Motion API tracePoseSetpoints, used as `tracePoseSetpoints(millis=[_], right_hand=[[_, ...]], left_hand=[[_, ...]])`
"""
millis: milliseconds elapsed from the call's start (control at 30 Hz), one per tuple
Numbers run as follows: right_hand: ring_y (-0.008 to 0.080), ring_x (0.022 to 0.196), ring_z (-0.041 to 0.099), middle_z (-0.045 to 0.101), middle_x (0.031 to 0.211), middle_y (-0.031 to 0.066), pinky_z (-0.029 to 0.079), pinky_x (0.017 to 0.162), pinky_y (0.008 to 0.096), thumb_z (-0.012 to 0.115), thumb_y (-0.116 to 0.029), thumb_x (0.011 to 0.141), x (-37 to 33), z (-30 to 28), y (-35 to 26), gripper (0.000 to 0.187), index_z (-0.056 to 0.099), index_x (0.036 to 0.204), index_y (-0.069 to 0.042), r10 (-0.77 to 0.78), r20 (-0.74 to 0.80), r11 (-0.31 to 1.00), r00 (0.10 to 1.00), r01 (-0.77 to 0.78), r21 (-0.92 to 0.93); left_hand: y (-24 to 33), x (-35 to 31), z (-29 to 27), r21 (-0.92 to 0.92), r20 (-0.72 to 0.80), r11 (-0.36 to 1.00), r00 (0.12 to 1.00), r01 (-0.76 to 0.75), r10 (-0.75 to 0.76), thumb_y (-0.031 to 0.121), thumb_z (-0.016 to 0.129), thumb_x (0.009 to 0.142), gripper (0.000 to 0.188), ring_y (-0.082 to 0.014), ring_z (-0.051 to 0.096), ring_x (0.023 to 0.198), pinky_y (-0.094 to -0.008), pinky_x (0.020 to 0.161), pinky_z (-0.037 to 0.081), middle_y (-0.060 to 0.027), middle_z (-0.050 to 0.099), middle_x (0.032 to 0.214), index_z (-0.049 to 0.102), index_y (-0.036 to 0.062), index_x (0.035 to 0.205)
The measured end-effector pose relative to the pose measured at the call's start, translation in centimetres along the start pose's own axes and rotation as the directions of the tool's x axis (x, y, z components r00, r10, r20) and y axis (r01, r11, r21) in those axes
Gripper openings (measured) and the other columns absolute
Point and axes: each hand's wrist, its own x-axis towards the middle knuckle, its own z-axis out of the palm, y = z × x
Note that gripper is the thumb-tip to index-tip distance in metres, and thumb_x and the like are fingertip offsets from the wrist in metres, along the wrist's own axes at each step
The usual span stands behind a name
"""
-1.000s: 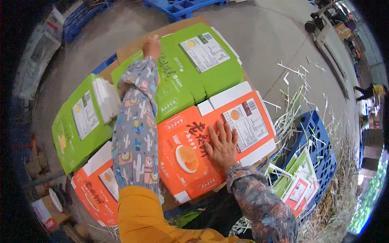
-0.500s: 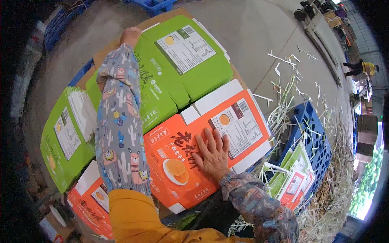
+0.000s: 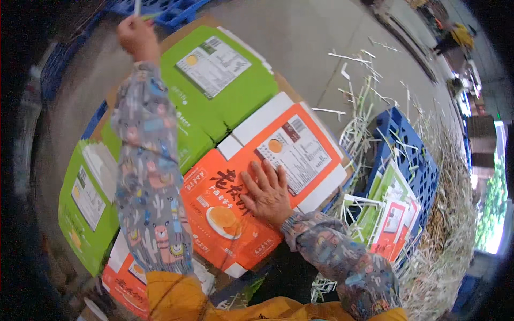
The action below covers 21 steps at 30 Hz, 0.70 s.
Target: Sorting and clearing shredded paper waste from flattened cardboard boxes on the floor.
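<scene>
My right hand (image 3: 269, 196) lies flat, fingers spread, on a stack of flattened orange printed cartons (image 3: 256, 235). My left hand (image 3: 139, 40) is raised beyond the far left corner of the stacked flattened green cartons (image 3: 235, 99), fingers closed. A thin white and green cardboard strip (image 3: 137, 7) sticks up from its fingers; motion blurs it slightly. The patterned left sleeve crosses over part of the green stack. More green cartons (image 3: 80, 219) stand at the left, with orange cartons (image 3: 124, 286) nearer to me.
Blue plastic pallets show at the far left (image 3: 171, 15) and on the right (image 3: 388, 128). Scrap cartons (image 3: 393, 214) and white offcut strips (image 3: 353, 128) lie on and around the right one. A large heap of shredded trimmings (image 3: 447, 214) covers the floor there. Another person (image 3: 460, 36) is far off.
My left hand has moved from the green stack's far edge outward to the far left, with a strip in its fingers. My right hand stays on the orange cartons. The view has shifted slightly.
</scene>
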Motion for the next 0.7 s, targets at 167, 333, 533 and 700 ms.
tracePoseSetpoints(millis=[167,333,533,700], right_hand=[[0.03,0.119,0.028,0.033,0.128,0.011,0.021,0.094,0.0535,0.05,-0.043,0.074,-0.5,0.4,0.6,0.052,0.044,0.116,-0.014,-0.041,-0.084,0.999,0.996,0.04,-0.025],[0.029,0.11,0.038,0.045,0.116,0.0154,0.027,0.092,0.047,0.053,-0.033,0.072,-0.8,2.3,1.7,0.044,0.049,0.108,-0.007,-0.134,-0.409,0.986,0.903,0.165,0.04],[0.0291,0.1,0.045,0.051,0.105,0.0166,0.033,0.087,0.0415,0.054,-0.027,0.071,-8.2,-3.6,3.0,0.038,0.052,0.101,-0.004,0.322,-0.075,0.566,0.944,-0.129,0.814],[0.0315,0.083,0.052,0.054,0.088,0.0153,0.042,0.074,0.0399,0.054,-0.011,0.069,-26.9,-7.9,4.1,0.018,0.056,0.085,-0.004,0.305,-0.437,0.928,0.846,-0.16,0.338]], left_hand=[[7.4,-9.3,10.5,0.095,0.475,0.759,0.7,-0.644,0.534,0.018,0.055,0.074,0.042,-0.0287,0.049,0.098,-0.0364,0.086,0.038,-0.0187,0.053,0.102,0.045,-0.0022,0.11],[20.3,-25.2,5.5,-0.098,0.825,0.901,0.541,0.423,-0.164,0.007,0.05,0.08,0.03,-0.0199,0.049,0.1,-0.0305,0.086,0.038,-0.0129,0.05,0.109,0.048,-0.0022,0.108],[24.7,-37.2,-3.0,-0.067,0.704,0.745,0.56,0.664,-0.436,0.008,0.049,0.08,0.023,-0.015,0.051,0.081,-0.0255,0.07,0.042,-0.0095,0.054,0.094,0.049,-0.0027,0.1],[31.6,-44.4,-6.0,-0.005,0.796,0.606,0.37,0.795,-0.479,0.005,0.047,0.08,0.02,-0.0117,0.05,0.071,-0.0219,0.062,0.042,-0.0066,0.053,0.087,0.048,-0.0017,0.098]])
